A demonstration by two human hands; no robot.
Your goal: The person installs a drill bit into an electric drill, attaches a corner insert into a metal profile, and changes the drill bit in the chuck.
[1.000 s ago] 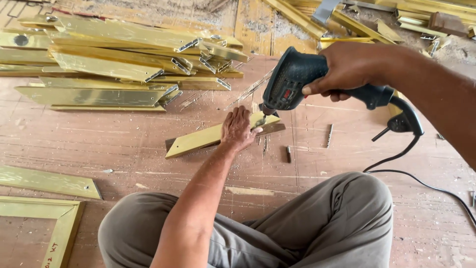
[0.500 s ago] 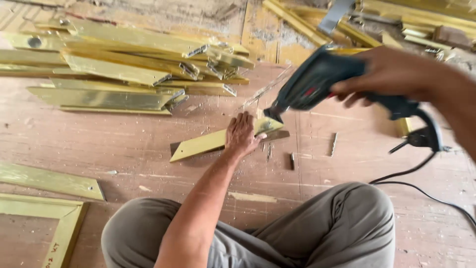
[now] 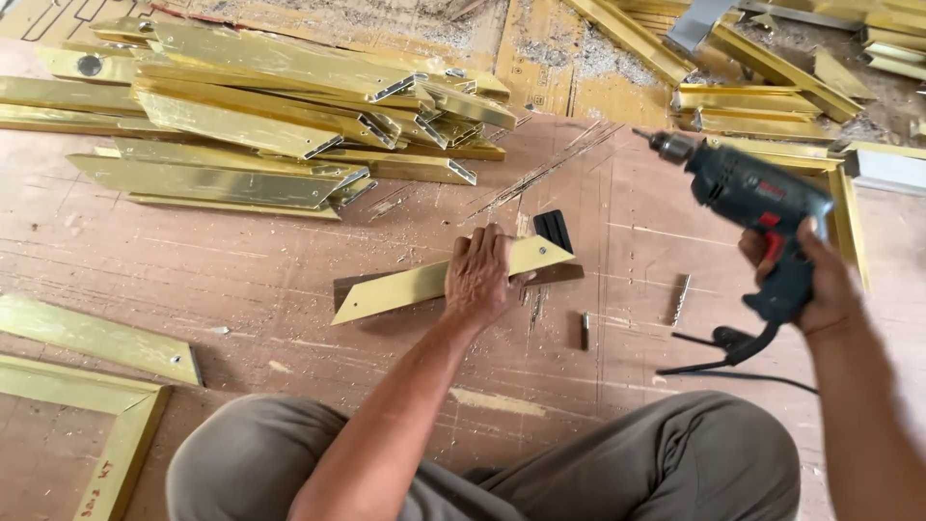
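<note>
1. The left hand (image 3: 479,280) presses flat on a gold mitred frame strip (image 3: 424,286) at frame centre, fingers spread over it, not curled around
2. The right hand (image 3: 805,285) is clamped on the grip of a blue corded drill (image 3: 752,198), now lifted clear to the right; half a second ago its bit sat at the strip's end, so that hole looks finished
3. A dark wooden backing block (image 3: 559,273) lies under the strip
4. More gold strips (image 3: 251,145) are piled at upper left

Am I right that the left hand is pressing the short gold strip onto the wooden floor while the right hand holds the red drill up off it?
Not quite: the drill is dark blue-green, not red. The head view shows it raised in the right hand, while the left hand presses the short gold strip onto the wooden floor.
</note>
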